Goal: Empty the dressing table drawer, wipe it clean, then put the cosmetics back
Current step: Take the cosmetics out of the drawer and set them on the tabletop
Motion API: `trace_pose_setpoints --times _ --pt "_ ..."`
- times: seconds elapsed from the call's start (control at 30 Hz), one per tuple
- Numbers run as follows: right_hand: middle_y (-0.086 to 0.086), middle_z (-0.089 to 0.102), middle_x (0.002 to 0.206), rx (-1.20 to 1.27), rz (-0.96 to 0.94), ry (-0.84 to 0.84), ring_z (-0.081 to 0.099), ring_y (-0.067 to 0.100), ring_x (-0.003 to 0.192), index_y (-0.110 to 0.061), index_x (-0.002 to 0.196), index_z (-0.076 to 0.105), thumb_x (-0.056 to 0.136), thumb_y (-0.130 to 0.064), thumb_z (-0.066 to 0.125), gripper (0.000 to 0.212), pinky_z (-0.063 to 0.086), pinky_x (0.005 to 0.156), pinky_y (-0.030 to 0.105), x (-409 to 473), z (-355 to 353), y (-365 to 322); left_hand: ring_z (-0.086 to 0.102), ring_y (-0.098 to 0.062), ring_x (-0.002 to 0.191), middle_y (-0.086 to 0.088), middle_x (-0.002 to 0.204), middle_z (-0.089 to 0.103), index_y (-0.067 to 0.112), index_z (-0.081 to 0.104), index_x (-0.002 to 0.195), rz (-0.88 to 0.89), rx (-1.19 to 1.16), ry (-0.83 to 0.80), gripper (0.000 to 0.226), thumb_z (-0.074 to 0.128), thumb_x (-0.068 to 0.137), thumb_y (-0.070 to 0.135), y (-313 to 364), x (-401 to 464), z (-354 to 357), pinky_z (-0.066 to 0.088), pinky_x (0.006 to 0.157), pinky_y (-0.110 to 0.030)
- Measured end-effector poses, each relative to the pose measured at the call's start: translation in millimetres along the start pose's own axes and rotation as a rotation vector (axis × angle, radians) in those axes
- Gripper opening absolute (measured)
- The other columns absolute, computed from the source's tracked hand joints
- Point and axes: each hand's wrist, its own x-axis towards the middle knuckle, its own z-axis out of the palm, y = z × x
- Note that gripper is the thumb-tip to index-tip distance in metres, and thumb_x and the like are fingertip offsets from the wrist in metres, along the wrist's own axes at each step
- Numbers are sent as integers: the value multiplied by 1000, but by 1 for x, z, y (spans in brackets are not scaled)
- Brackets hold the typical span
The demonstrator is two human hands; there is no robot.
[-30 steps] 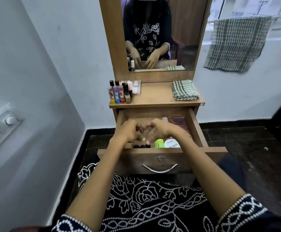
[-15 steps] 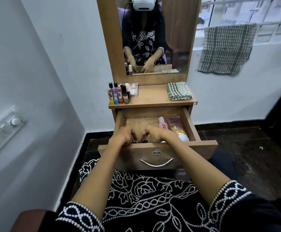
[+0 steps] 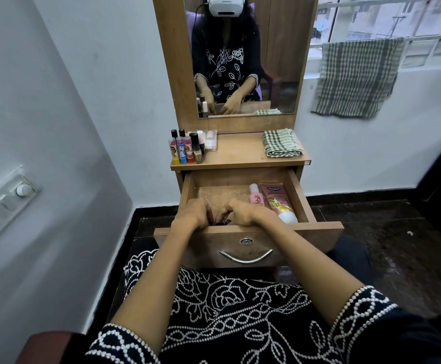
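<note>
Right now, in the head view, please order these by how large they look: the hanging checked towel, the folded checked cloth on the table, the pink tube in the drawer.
1. hanging checked towel, largest
2. folded checked cloth
3. pink tube, close to the cloth and partly hidden, so unsure

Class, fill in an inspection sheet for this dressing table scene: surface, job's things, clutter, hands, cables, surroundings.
Surface: table top holds a cluster of small bottles at left, a folded checked cloth at right.
Job's things: drawer open; pink bottle and tube lie at its right.
Clutter: nothing seen.
Hands: left hand and right hand reach into the drawer front, fingers curled over small dark items, grip unclear.
Cables: nothing seen.
Surroundings: mirror, switch panel on left wall, towel at the window.
</note>
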Motion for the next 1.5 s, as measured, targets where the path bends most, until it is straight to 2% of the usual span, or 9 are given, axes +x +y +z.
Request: trace_pose_setpoints --times 0.2,0.4,0.5,0.63,0.7,0.93,1.23,1.4,1.5 --pt "18 63 118 47 -3 42 54 15 95 0 121 60 87 -6 64 35 44 78 20 6 0 5 62 -24 97 -10 107 67 9 71 101 3 57 20 21 70 81 8 4 0 -6 53 85 -33" --pt "7 64 104 68 -68 223 56 16 97 -7 115 63 85 -16 68 32 44 94 33 13 -29 2 61 -22 96 -4 104 66 16 67 102 32 177 210 25 74 78 22 20 5 -42 52 82 -36" --pt "12 65 112 105 -129 343 57 16 101 -7 116 62 87 -15 65 31 43 93 28 15 -56 -5 58 -24 105 -3 108 67 23 68 106 94 281 351 27 72 79 28 32 14 -73 41 88 -35" --pt "6 60 95 148 -197 549 52 11 87 -1 112 64 87 -10 65 27 38 67 3 21 -91 -14 51 -27 116 -6 111 66 23 69 105 164 328 540 24 68 82 27 50 32 -113 31 95 -40" --pt "5 59 95 206 -200 582 57 14 85 0 113 62 88 -10 64 27 44 73 12 28 -104 -17 50 -27 115 -6 109 67 22 69 104 172 321 582 22 67 84 28 57 42 -128 29 97 -42" --pt "6 64 88 305 -176 660 65 19 76 -2 111 62 87 -9 65 26 56 73 27 53 -119 -18 46 -29 117 -8 109 66 20 69 104 170 326 562 20 65 86 29 61 81 -145 26 96 -43" --pt "14 68 100 230 -121 688 66 24 88 -5 111 65 88 -17 64 26 53 83 40 76 -100 -15 47 -28 116 -7 108 66 21 68 103 163 339 516 18 64 86 27 50 111 -137 26 95 -43" --pt "11 68 105 165 -126 737 57 15 79 -8 118 63 87 -20 65 34 44 72 27 80 -92 -13 45 -27 117 -7 110 65 21 67 104 172 359 497 18 64 87 25 44 120 -132 25 93 -42" --pt "10 69 105 168 -131 765 62 19 81 -9 117 64 87 -20 65 32 48 74 29 82 -88 -15 43 -27 118 -7 112 65 21 66 106 180 363 497 19 62 88 24 42 124 -128 25 94 -42"
